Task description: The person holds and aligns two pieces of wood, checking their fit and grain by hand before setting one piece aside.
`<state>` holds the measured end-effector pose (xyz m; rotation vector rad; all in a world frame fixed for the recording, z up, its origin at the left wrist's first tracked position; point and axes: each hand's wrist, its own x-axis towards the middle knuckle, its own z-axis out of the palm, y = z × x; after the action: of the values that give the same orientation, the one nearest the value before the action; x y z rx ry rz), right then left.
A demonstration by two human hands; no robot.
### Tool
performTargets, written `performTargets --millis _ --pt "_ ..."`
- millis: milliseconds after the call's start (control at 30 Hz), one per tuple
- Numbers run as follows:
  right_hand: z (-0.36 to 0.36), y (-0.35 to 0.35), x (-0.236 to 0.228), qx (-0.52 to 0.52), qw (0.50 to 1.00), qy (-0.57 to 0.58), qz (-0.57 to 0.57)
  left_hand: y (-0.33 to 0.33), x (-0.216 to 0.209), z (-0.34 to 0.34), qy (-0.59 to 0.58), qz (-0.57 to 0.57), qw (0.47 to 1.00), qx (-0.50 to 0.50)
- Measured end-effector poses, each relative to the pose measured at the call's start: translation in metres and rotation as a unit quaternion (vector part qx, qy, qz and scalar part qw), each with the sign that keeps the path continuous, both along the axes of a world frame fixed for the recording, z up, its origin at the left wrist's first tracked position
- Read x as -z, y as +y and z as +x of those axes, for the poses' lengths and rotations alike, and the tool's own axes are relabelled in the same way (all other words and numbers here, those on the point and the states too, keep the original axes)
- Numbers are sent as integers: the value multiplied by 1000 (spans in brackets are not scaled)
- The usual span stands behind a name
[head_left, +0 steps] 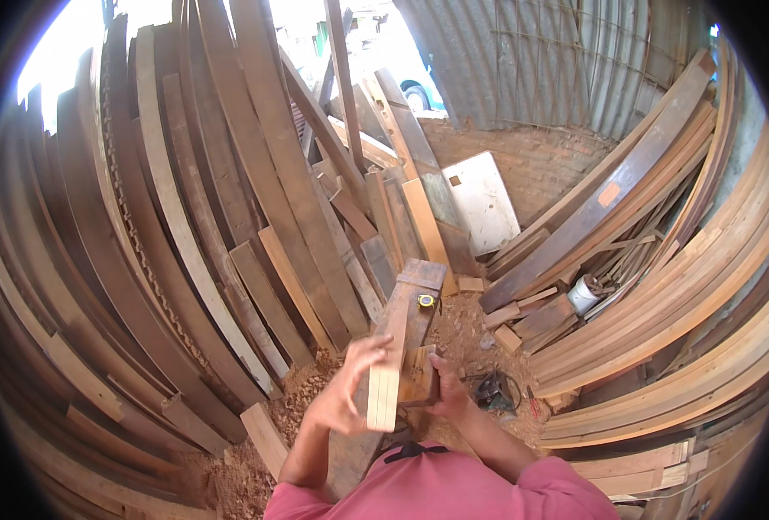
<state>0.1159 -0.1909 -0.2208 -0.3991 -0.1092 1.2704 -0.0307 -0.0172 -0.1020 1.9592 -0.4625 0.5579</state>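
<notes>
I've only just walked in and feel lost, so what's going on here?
Someone in a pink shirt has the left hand at the left side of a pale timber piece, while the right hand holds a shorter brown block beside it. A yellow tape measure lies beyond the hands. Many boards lean along the left.

Corrugated sheeting point(545, 65) rises above a brick wall point(558, 165), where a white panel point(486, 208) leans.

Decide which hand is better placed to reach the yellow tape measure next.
Probably the right hand: though holding a brown block, it and the tape measure are both right of the pale board; the left hand is on its other side.
</notes>
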Motion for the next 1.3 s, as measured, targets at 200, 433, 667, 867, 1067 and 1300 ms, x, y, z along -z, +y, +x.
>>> performTargets --millis 200,433,667,867,1067,1300 --pt "-22 -43 44 -56 997 44 0 -67 85 -90 192 -26 981 -11" --pt "-63 -66 76 -94 990 -11 -104 -159 158 -155 332 -713 614 77" --pt "-63 -55 90 -31 974 -189 -124 -149 220 -113 367 -741 553 -105" --pt "-70 -57 57 134 919 -327 -176 -123 195 -29 386 -671 623 -115" --pt "-114 -68 37 148 792 -514 -293 -110 229 -25 367 -682 631 -29" --pt "-80 -37 45 166 727 -569 -347 -116 209 -26 383 -661 642 -66"
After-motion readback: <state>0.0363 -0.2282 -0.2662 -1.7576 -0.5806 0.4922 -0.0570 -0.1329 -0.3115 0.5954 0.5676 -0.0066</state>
